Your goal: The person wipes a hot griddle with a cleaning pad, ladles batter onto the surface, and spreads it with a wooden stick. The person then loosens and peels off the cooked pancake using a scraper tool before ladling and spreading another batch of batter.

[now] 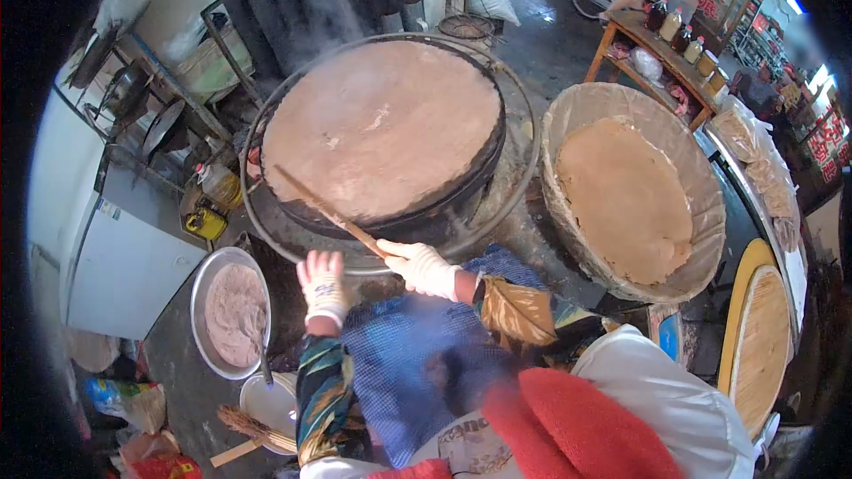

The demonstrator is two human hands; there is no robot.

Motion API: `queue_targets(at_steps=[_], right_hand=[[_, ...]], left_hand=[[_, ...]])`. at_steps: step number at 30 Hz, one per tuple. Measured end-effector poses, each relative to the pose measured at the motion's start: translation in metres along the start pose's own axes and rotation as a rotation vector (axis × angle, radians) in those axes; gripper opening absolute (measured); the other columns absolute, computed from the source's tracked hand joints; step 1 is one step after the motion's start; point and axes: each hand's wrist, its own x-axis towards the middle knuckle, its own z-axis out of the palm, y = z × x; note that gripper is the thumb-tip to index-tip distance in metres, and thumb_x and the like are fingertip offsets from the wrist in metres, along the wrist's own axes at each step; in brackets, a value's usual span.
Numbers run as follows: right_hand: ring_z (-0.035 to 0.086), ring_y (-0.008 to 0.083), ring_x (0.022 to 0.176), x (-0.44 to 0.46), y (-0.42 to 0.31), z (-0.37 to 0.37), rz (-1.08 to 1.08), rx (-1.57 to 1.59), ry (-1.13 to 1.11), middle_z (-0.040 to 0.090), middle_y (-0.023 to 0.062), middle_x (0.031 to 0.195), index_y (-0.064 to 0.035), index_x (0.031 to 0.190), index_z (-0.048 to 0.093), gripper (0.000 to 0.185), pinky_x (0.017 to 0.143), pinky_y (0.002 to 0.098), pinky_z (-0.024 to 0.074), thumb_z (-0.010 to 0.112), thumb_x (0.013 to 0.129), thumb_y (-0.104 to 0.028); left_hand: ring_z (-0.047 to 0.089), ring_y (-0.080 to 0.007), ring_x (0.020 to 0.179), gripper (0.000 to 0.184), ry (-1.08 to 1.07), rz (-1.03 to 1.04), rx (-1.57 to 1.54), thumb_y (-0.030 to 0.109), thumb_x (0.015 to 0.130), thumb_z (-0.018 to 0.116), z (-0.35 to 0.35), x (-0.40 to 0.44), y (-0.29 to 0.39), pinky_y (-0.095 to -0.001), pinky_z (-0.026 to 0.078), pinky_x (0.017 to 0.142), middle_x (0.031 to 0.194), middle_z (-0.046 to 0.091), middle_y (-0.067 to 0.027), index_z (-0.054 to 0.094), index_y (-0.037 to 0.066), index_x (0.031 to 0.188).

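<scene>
Griddle (470,184) in the head view is carrying a broad brown sheet (382,124), which is covering nearly its whole round face. Judging by coverage, I'm calling the spreading mostly done: surface is looking fairly even, with small pale patches showing near the middle. Steam (330,13) is drifting behind it, so I'm reading the sheet as heating in place. What's left: sheet is lying on the griddle, not lifted off, and its near-left edge is looking like the spot in hand.

Similar flat layer (626,200) is sitting inside the lined basket (706,239) to the right; can't tell if it's the same stuff. Bowl (199,310) at lower left is holding plenty of paste (235,315), so supply isn't running out.

Right hand (423,268): grip is wrapping round the near end of a wooden stick (333,213), fingers folded, no gap showing. Stick is slanting away to the left, far end reaching over the sheet's near-left edge. Can't tell whether the tip is pressing, going under or only hovering.

Left hand (322,286): grip is standing spread, pinching nothing visible. Fingertips are sitting at the near side of the metal ring (535,155) circling the griddle; I'm not confirming contact from this angle.
</scene>
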Motion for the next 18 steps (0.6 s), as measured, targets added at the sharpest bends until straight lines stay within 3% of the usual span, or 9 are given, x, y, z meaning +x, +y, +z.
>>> queue_targets(at_steps=[4,5,6,8,10,12,14,16,18], right_hand=[[0.045,0.0056,0.043,-0.008,-0.008,-0.052,-0.195,0.105,0.171,0.057,-0.003,0.072,-0.0224,0.132,0.05,0.039,0.032,0.0208,0.0366,0.052,0.094,-0.022],[0.041,0.0063,0.041,0.017,-0.006,-0.104,-0.003,0.532,0.09,0.053,-0.0034,0.068,-0.0226,0.137,0.043,0.042,0.032,0.0213,0.0361,0.049,0.095,-0.024],[0.037,0.0072,0.04,0.018,-0.009,-0.13,-0.168,0.255,0.352,0.047,-0.0031,0.062,-0.0225,0.13,0.048,0.034,0.031,0.0223,0.0349,0.046,0.096,-0.024],[0.036,0.0112,0.04,0.026,-0.009,-0.18,0.023,0.222,0.632,0.042,0.0,0.057,-0.0287,0.118,0.05,0.024,0.033,0.0297,0.0346,0.047,0.094,-0.029],[0.037,0.0114,0.041,0.022,-0.016,-0.166,0.012,-0.111,0.409,0.042,-0.0008,0.057,-0.0296,0.118,0.052,0.024,0.033,0.0309,0.0339,0.045,0.095,-0.029],[0.042,0.0123,0.042,0.017,-0.022,-0.12,0.09,-0.127,0.333,0.044,-0.0009,0.057,-0.0277,0.115,0.054,0.023,0.034,0.0315,0.0351,0.044,0.095,-0.027],[0.047,0.0123,0.043,0.028,-0.002,-0.083,-0.131,-0.218,0.249,0.048,-0.0017,0.058,-0.0262,0.116,0.055,0.023,0.035,0.0298,0.0366,0.045,0.095,-0.024],[0.048,0.0117,0.041,0.025,0.007,-0.048,-0.186,-0.244,0.188,0.048,-0.0019,0.057,-0.0254,0.12,0.053,0.028,0.036,0.0279,0.0384,0.046,0.094,-0.02],[0.047,0.0105,0.04,0.013,0.01,-0.017,-0.224,-0.175,0.075,0.048,-0.0032,0.056,-0.0242,0.121,0.054,0.028,0.036,0.0274,0.039,0.046,0.094,-0.02]], left_hand=[[0.034,-0.0339,0.129,0.07,0.2,0.206,-0.042,0.014,0.062,0.063,-0.027,-0.019,0.024,-0.0535,0.018,0.108,0.133,0.044,-0.015,0.045,0.011,0.13],[0.034,-0.0338,0.129,0.07,0.213,0.143,-0.076,0.013,0.063,0.061,-0.036,-0.026,0.016,-0.0528,0.019,0.108,0.133,0.044,-0.0153,0.044,0.009,0.131],[0.035,-0.0336,0.129,0.069,0.23,0.084,-0.113,0.011,0.064,0.059,-0.037,-0.028,0.007,-0.0521,0.02,0.108,0.134,0.044,-0.0157,0.043,0.008,0.131],[0.032,-0.0334,0.132,0.069,0.236,-0.045,-0.04,0.008,0.067,0.056,-0.019,-0.03,-0.038,-0.0497,0.02,0.109,0.137,0.04,-0.0161,0.039,0.003,0.134],[0.024,-0.034,0.137,0.076,0.234,-0.229,0.049,0.006,0.067,0.055,-0.008,-0.025,-0.066,-0.0508,0.016,0.111,0.143,0.034,-0.0157,0.032,0.004,0.139],[0.02,-0.0343,0.138,0.076,0.209,-0.197,0.144,0.009,0.066,0.058,-0.005,-0.003,-0.088,-0.0507,0.013,0.112,0.144,0.033,-0.0149,0.034,0.006,0.138],[0.018,-0.0343,0.139,0.076,0.137,-0.073,0.115,0.014,0.066,0.061,-0.007,0.018,-0.084,-0.0502,0.011,0.113,0.146,0.031,-0.014,0.037,0.008,0.137],[0.034,-0.0333,0.129,0.046,-0.226,-0.057,0.256,0.028,0.069,0.064,-0.007,0.036,-0.052,-0.0521,0.013,0.112,0.122,0.054,-0.0149,0.063,0.009,0.111],[0.048,-0.0321,0.114,0.036,-0.296,-0.022,0.134,0.033,0.071,0.062,-0.008,0.033,-0.017,-0.0527,0.014,0.111,0.101,0.063,-0.0137,0.068,0.009,0.098]])
